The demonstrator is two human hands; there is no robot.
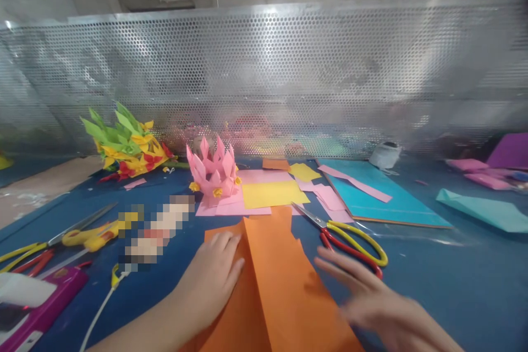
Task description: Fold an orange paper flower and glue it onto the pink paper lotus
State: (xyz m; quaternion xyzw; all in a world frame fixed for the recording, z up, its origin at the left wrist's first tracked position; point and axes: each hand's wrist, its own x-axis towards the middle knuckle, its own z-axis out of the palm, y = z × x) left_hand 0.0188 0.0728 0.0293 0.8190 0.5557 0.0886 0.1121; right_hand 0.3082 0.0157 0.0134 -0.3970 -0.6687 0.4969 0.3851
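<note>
An orange sheet of paper (289, 286) lies in front of me, with a lengthwise fold or raised edge along its middle. Pressed flat on its left part is my left hand (214, 272), fingers stretched toward the fold. My right hand (367, 291), slightly blurred, hovers by the sheet's right edge with its fingers apart and nothing in them. Just beyond that hand are scissors (325, 226) with red and yellow handles, blades pointing left. More orange paper (277, 219) shows beneath the far end of the sheet.
Behind are a pink paper crown (214, 176), yellow paper (270, 194) and a blue board (383, 190). At left lie a yellow glue gun (99, 236), more scissors (49, 245) and a purple box-like object (53, 308). A green-and-yellow paper piece (127, 146) stands near the perforated metal screen (247, 60).
</note>
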